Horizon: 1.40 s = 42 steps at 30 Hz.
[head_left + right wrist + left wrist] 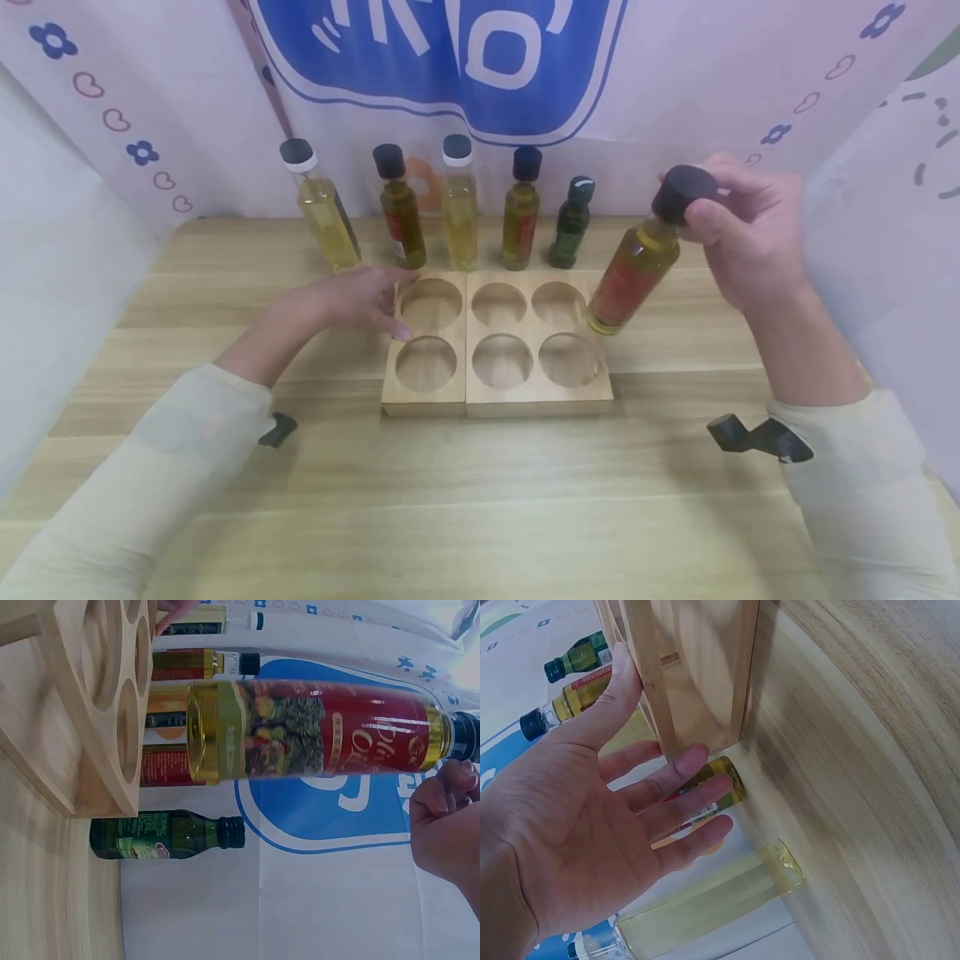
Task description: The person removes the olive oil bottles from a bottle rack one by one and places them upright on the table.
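Observation:
My right hand (pixel 757 225) pinches the black cap of a red-labelled olive oil bottle (pixel 630 279). The bottle tilts, its base overlapping the right edge of a wooden rack (pixel 423 398) in the head view. In the right wrist view, its label (pixel 367 731) reads "Olive Oil" and its base is off the table, level with the rack's holes. My left hand (pixel 352 302) touches the rack's left side with spread, fairly straight fingers; the thumb (pixel 620 679) lies along its edge. All the rack's round holes (pixel 502 361) are unfilled.
Behind the rack stand a tall pale oil bottle (pixel 327 217), a dark oil bottle (pixel 403 212), another pale bottle (pixel 460 208), a red-labelled bottle (pixel 521 212) and a small green bottle (pixel 572 225). A printed cloth (pixel 637 108) hangs behind the wooden table (pixel 480 517).

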{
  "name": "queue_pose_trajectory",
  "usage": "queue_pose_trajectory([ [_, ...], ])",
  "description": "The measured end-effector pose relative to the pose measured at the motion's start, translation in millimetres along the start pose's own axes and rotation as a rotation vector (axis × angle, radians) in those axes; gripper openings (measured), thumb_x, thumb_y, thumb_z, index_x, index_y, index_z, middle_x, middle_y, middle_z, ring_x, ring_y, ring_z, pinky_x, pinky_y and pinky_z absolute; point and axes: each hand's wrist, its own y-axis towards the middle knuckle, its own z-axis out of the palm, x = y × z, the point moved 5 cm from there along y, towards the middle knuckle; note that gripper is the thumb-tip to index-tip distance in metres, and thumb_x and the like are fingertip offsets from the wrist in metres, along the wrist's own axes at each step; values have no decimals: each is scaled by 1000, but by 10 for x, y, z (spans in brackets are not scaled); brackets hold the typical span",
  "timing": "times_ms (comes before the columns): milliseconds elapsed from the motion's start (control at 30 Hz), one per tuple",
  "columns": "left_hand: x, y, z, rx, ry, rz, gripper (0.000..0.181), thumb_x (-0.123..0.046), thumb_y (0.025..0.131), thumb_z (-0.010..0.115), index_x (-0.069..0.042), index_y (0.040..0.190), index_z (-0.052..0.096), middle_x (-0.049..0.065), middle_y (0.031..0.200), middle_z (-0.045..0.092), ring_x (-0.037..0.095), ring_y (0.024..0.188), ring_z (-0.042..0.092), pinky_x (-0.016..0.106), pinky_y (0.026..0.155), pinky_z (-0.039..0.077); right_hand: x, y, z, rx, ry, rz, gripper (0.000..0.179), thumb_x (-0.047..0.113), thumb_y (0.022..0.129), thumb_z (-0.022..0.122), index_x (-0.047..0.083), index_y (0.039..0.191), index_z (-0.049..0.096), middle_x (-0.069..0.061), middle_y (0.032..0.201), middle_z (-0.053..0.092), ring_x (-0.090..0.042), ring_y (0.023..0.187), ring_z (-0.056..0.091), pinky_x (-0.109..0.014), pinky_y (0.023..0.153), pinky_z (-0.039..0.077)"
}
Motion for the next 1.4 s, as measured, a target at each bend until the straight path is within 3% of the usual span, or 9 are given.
queue_pose_trajectory([
  [67,4,1,2,-2,2,-2,96,-31,87,85,5,158,32,20,112,66,32,102,63,48,90,55,25,16,-20,-23,15,-17,33,-10,73,88,-24,95,68,-22,81,65,-22,59,44,-22,49,33],
  [167,11,3,3,-7,15,0,95,-31,87,85,6,158,33,20,111,66,32,102,63,48,90,55,58,30,-62,-70,7,-43,30,-14,73,86,-25,94,68,-22,79,65,-20,57,35,-23,48,25],
  [333,18,-4,3,-11,22,-5,95,-31,87,85,5,158,33,20,111,66,32,101,63,48,89,55,61,40,-143,-131,-64,-63,24,-18,74,83,-24,93,69,-20,76,64,-20,56,35,-24,47,22],
  [500,15,-9,13,-9,11,-6,96,-32,87,85,4,158,33,20,111,66,32,101,63,48,89,55,38,26,-230,-209,-213,-54,19,-17,79,80,-20,96,72,-15,78,62,-18,63,46,-19,46,35],
  [700,13,-1,20,-8,3,-12,96,-31,87,85,4,159,32,20,111,66,32,102,62,47,89,55,7,14,-350,-310,-429,-3,15,-12,83,79,-14,97,76,-9,81,59,-13,65,57,-17,55,52],
  [933,15,-6,19,-10,8,-24,95,-30,87,85,3,159,32,19,109,66,31,100,62,47,89,55,-67,28,-530,-407,-498,122,12,-10,85,78,-3,95,80,-8,88,59,-12,69,55,-17,60,56],
  [1100,24,-8,30,-14,14,-18,95,-31,87,85,3,158,33,18,107,66,30,98,62,46,88,54,-143,33,-646,-457,-522,224,15,-7,85,81,0,99,80,-7,95,60,-10,74,61,-17,62,58],
  [1400,5,-21,12,-22,25,-5,96,-30,86,86,6,157,33,17,103,67,30,96,63,46,87,55,-267,74,-797,-527,-553,315,17,0,85,84,5,101,81,-5,100,60,-10,73,60,-15,60,55],
])
